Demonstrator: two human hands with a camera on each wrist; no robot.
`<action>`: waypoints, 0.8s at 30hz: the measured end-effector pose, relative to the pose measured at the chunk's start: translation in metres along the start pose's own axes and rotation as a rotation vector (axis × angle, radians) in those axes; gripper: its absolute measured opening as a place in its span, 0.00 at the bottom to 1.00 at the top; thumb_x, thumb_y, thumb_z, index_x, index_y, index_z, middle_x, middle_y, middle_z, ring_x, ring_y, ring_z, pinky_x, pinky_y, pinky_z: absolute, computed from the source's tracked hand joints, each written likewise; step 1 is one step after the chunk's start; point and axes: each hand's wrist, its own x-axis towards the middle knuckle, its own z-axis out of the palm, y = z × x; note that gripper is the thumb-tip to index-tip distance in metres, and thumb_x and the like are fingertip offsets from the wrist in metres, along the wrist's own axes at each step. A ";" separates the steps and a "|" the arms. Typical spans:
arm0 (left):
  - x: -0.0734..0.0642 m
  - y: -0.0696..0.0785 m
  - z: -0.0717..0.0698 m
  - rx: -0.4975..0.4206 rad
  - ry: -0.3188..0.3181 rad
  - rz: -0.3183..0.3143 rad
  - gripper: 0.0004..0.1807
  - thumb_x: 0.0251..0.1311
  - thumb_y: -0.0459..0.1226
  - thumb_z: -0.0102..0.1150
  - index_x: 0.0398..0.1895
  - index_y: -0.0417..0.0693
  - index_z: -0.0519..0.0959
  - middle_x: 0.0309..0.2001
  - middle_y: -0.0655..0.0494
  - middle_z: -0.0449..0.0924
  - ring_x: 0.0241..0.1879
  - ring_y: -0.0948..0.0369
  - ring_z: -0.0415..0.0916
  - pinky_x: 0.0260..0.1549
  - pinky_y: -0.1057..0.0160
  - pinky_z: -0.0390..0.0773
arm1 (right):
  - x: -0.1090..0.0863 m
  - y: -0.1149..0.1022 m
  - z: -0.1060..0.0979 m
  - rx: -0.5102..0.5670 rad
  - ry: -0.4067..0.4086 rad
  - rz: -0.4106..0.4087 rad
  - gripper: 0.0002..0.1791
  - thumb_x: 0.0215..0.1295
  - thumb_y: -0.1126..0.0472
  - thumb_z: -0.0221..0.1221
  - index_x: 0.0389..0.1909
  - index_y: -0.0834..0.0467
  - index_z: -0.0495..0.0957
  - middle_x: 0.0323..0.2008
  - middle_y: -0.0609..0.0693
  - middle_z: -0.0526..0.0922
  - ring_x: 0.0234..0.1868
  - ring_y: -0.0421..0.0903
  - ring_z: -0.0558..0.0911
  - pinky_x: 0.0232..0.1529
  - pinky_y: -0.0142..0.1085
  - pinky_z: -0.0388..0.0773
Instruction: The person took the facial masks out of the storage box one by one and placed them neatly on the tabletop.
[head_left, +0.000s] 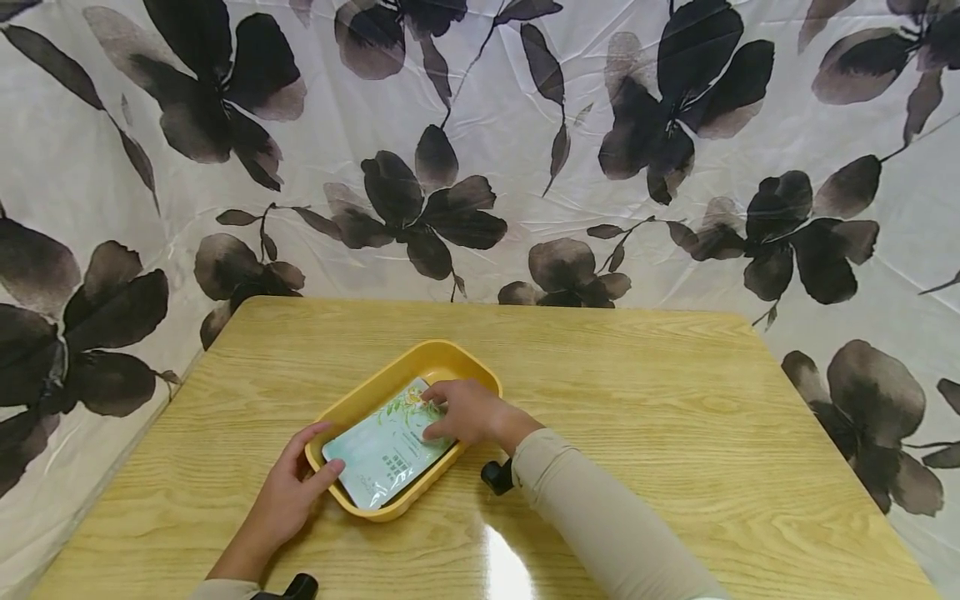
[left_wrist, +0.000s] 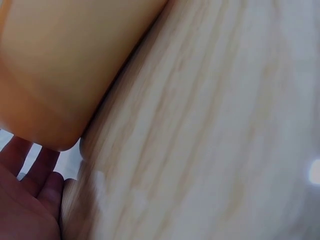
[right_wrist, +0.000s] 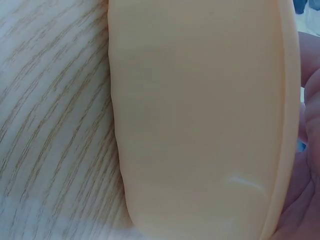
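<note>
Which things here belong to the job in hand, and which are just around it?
In the job:
yellow oblong plastic tray, left hand gripping its rim
flat, pale green printed packet inside it, under the right hand

Just around:
yellow wood-grain tabletop
white cloth with dark flowers
black fittings by the beige sleeves

A pale wood-grained worktop (head_left: pixel 675 400) with rounded far corners spreads across the lower part of the head view, its yellowish grain running mostly side to side. Near its front edge lies a bright white patch of glare (head_left: pixel 506 567). Behind the far edge and along both sides stands a whitish cloth (head_left: pixel 555 221), lightly creased, printed with large blackish-brown flowers (head_left: pixel 393 187), thin stems and slender leaves (head_left: pixel 542 62). In both wrist views the grain looks paler, streaked with brown lines
</note>
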 end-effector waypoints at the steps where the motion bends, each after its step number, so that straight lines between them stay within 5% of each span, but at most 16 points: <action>1: 0.000 0.000 0.000 0.001 0.000 0.000 0.29 0.70 0.32 0.58 0.71 0.38 0.61 0.72 0.30 0.53 0.70 0.36 0.51 0.53 0.85 0.57 | 0.000 0.000 0.000 0.006 0.002 0.001 0.30 0.62 0.55 0.70 0.65 0.53 0.75 0.59 0.51 0.79 0.60 0.47 0.76 0.60 0.37 0.72; 17: 0.001 0.002 0.001 0.006 -0.002 -0.009 0.31 0.71 0.33 0.58 0.72 0.37 0.59 0.72 0.30 0.53 0.71 0.36 0.50 0.53 0.85 0.57 | -0.003 -0.003 -0.011 0.150 -0.007 -0.083 0.31 0.62 0.58 0.70 0.66 0.55 0.74 0.59 0.52 0.78 0.58 0.50 0.77 0.54 0.37 0.76; 24: 0.001 0.000 0.001 0.008 -0.002 -0.010 0.31 0.71 0.33 0.58 0.72 0.37 0.59 0.72 0.29 0.53 0.71 0.36 0.50 0.52 0.85 0.57 | -0.006 -0.011 -0.006 0.085 -0.074 -0.094 0.30 0.61 0.55 0.71 0.65 0.50 0.76 0.63 0.48 0.76 0.59 0.45 0.74 0.57 0.33 0.72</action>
